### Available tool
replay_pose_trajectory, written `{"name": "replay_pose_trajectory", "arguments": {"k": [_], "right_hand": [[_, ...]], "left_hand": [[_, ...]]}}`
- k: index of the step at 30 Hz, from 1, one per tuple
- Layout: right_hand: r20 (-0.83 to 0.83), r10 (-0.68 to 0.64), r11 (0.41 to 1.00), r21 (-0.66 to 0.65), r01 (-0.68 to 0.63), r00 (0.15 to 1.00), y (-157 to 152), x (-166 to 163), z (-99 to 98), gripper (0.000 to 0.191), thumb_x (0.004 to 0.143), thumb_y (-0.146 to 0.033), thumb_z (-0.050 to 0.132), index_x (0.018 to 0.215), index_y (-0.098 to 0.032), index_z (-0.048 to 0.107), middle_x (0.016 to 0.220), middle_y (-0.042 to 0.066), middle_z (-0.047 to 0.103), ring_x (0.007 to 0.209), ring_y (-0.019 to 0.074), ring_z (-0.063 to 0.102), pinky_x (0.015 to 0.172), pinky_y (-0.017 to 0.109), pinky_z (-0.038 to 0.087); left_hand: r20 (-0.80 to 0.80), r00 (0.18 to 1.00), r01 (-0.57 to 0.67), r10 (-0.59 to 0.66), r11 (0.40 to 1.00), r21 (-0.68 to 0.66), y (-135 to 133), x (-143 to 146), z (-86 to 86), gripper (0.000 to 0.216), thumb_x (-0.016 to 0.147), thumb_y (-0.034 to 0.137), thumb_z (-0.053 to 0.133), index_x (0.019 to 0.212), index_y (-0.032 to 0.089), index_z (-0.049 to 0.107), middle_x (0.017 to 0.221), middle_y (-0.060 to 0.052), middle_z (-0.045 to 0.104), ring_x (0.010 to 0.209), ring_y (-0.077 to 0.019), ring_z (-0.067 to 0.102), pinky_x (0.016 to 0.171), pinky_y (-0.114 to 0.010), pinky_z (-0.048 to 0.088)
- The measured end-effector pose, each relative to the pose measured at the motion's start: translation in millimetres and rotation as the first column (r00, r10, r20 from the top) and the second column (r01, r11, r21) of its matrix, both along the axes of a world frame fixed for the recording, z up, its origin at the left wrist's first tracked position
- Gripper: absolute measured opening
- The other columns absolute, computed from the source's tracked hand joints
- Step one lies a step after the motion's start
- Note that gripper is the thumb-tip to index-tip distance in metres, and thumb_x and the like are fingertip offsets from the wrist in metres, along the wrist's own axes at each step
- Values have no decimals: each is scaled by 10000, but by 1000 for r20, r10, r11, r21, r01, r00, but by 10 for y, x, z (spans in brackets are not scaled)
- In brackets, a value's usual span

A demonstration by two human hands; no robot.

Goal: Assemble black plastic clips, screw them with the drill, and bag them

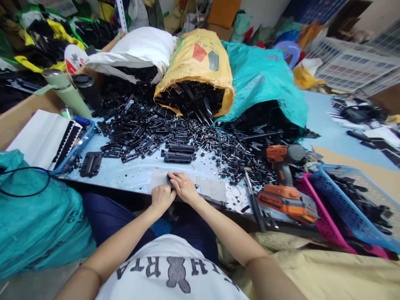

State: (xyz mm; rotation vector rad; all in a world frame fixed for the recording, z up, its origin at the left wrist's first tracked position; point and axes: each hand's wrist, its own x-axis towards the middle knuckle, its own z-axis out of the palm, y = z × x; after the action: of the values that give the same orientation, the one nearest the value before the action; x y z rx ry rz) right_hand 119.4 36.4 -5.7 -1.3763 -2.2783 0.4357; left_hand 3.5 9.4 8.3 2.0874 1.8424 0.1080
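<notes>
At the table's front edge my left hand (163,197) is closed, its fingers curled at the lower end of a small black plastic part (169,181). My right hand (184,186) meets it from the other side, with fingers bent over the same part. Much of the part is hidden under my fingers, so its full shape does not show. Both hands are over a pale plate (156,180) on the table edge. Just beyond them lie stacked long black plastic pieces (178,156) in a neat row.
Loose black parts (134,129) and small screws (204,139) are heaped behind. A yellow sack (200,54) lies open among others. To the right are a hammer (254,200), an orange cordless drill (286,196) and a blue basket (350,208). A green bottle (70,98) stands left.
</notes>
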Motion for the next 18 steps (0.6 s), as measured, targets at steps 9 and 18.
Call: {"name": "replay_pose_trajectory", "arguments": {"k": [9,18], "right_hand": [[4,-36,964,265,34,999,-486,810,27,538,899,-363,471,1404,-231,339,1328,136,467,1194,261,465,973,450,424],[154,173,963,180,-200,973,-340,1254,-169,450,906,-380,462,1317,-196,452,853,82,619,774,187,580,681,315,490]], "left_hand": [[-46,781,579,-623,694,428,219,-55,17,421,872,437,458,1137,126,558,1103,-147,604,1077,-273,516,856,-389,388],[22,744,632,-668,714,301,384,215,-77,462,776,487,592,1064,129,547,1000,-113,598,985,-264,519,817,-374,384]]}}
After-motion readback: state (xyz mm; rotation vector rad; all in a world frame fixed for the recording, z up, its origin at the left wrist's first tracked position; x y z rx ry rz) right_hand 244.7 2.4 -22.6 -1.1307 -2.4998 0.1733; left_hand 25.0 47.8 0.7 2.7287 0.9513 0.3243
